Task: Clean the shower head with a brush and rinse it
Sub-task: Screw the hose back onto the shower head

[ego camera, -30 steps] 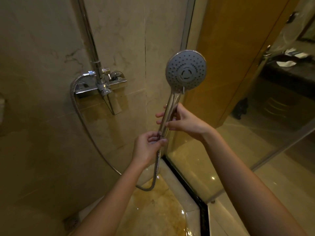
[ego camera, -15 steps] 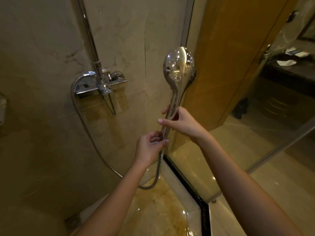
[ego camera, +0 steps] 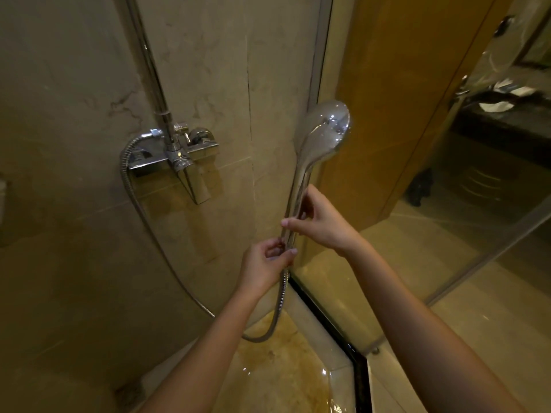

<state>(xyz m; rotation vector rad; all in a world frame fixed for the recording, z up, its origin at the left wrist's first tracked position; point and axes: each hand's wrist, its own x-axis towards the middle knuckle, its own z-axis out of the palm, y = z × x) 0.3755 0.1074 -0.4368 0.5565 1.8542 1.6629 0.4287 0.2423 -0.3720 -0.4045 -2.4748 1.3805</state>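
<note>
Chrome gleams on a handheld shower head (ego camera: 323,129) held upright near the middle of the view. Its shiny rounded back faces the camera, so the spray face cannot be seen. The right hand (ego camera: 323,223) grasps the middle of the long handle, fingers curled around it and one finger stretched across the front. Just below, the left hand (ego camera: 264,263) pinches the base of the handle between thumb and curled fingers, where the ribbed metal hose (ego camera: 278,305) joins it. Both bare forearms reach up from the bottom edge. The hose drops from the left hand, loops low above the shower floor (ego camera: 268,371), and climbs along the wall to the left end of a chrome mixer valve (ego camera: 176,153) fixed to the wall. A thin chrome riser pipe (ego camera: 149,64) runs up from the valve and out of the top of the view. The wall (ego camera: 74,114) is beige marble-look tile with dark veins and a vertical seam just left of the shower head. The floor is wet and glossy, with brownish-yellow staining. To the right of the shower head stands a glass panel (ego camera: 417,234) with a dark strip along its base. Beyond it are a warm wood-coloured panel (ego camera: 387,84) and, far to the right, a dark counter (ego camera: 507,126) holding pale items too blurred to name.
</note>
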